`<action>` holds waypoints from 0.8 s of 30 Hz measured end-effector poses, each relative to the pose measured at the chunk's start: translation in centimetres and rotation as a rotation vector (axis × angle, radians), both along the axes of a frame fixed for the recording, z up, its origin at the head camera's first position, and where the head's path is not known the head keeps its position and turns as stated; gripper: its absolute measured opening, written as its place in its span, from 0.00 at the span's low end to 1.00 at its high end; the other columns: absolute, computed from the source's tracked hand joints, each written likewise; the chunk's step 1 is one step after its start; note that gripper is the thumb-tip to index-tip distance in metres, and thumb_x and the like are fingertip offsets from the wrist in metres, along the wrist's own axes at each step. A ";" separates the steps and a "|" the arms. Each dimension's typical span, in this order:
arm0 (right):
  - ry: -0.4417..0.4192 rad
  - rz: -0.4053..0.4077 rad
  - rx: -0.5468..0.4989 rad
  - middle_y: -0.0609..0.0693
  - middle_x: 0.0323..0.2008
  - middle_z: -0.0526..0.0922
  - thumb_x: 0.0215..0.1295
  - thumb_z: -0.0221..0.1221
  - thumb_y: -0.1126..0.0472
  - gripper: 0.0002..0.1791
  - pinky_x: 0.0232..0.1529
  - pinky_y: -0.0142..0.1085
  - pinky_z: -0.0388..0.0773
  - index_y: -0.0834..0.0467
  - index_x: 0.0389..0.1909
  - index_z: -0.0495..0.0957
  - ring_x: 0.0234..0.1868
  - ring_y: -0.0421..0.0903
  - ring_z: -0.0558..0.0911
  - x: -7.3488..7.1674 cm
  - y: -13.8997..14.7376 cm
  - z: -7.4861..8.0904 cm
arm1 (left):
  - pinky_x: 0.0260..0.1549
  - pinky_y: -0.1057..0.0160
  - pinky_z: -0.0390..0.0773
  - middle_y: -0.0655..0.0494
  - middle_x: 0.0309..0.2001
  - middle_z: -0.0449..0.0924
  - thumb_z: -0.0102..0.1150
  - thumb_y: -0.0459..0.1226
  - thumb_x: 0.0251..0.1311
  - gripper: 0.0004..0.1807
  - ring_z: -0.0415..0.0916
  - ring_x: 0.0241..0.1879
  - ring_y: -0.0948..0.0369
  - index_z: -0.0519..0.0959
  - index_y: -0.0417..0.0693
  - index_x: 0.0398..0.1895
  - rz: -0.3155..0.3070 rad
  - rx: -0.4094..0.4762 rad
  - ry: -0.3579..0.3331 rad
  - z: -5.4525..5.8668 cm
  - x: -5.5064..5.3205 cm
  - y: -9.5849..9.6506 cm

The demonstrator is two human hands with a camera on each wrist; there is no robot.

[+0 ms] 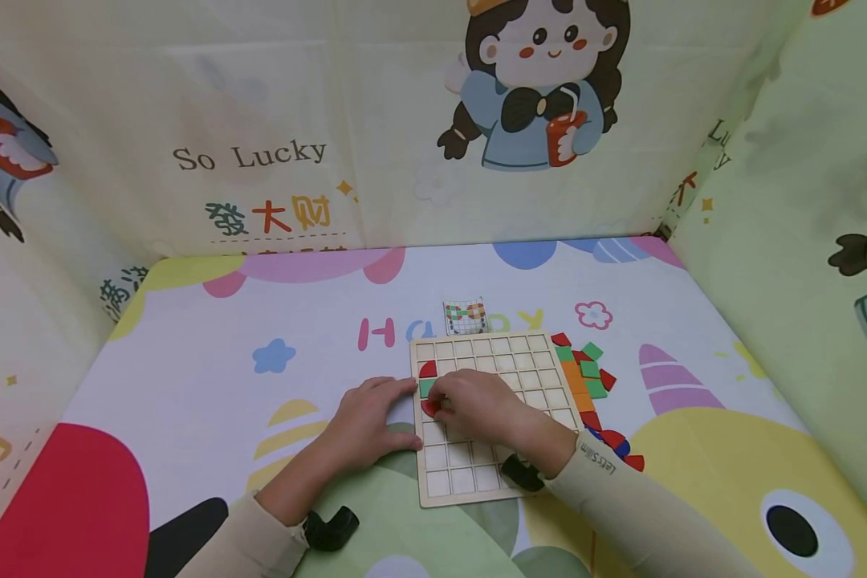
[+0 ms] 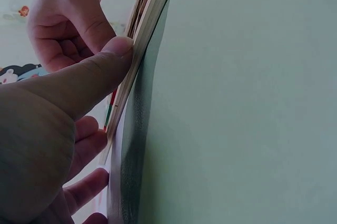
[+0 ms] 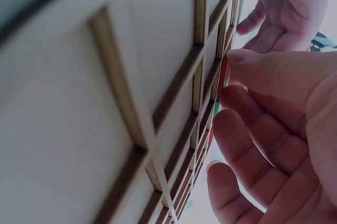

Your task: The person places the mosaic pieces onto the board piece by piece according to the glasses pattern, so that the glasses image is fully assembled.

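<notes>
A wooden grid board (image 1: 439, 482) lies on the patterned tabletop. In its left column sit a red rounded tile (image 1: 429, 369), a green square tile (image 1: 425, 389) below it and a second red rounded tile (image 1: 429, 409). My right hand (image 1: 484, 405) reaches across the board and pinches that lower red tile between thumb and index finger at its cell; the right wrist view shows red between those fingertips. Against the board's left edge rests my left hand (image 1: 368, 421), thumb and fingers extended, the thumb tip (image 2: 120, 46) touching the rim.
Loose orange tiles (image 1: 575, 377), green tiles (image 1: 589, 369) and red and blue pieces (image 1: 614, 439) lie along the board's right edge. A small pattern card (image 1: 466, 318) stands behind the board. Printed cloth walls (image 1: 397, 120) surround the table. Each wrist wears a black strap (image 1: 332, 530).
</notes>
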State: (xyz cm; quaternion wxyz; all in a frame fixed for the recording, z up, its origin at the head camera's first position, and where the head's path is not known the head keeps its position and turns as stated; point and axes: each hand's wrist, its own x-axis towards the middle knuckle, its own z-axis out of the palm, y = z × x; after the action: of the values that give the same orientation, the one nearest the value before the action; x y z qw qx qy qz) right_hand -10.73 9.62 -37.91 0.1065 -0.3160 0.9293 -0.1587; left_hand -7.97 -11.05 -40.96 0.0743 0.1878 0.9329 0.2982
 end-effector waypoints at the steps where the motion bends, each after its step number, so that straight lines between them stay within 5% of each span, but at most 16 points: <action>1: -0.007 -0.002 -0.001 0.41 0.36 0.83 0.64 0.67 0.57 0.08 0.42 0.37 0.78 0.53 0.43 0.85 0.38 0.41 0.79 0.0 0.0 0.0 | 0.62 0.41 0.63 0.55 0.62 0.75 0.78 0.50 0.47 0.42 0.65 0.66 0.51 0.75 0.48 0.67 0.000 0.001 -0.002 0.0 0.0 0.0; 24: -0.046 -0.141 -0.053 0.46 0.43 0.84 0.63 0.67 0.58 0.14 0.45 0.41 0.77 0.55 0.49 0.84 0.41 0.45 0.80 -0.2 4.7 1.6 | 0.61 0.41 0.64 0.54 0.62 0.75 0.79 0.51 0.46 0.43 0.65 0.66 0.50 0.75 0.48 0.67 0.009 -0.015 -0.001 -0.1 0.0 0.1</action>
State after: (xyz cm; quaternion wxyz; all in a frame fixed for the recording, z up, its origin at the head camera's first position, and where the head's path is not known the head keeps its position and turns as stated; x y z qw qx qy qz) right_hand -10.89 14.31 -36.28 0.1081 -0.2488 0.9420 -0.1976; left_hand -7.98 -10.92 -41.07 0.0749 0.1829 0.9359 0.2917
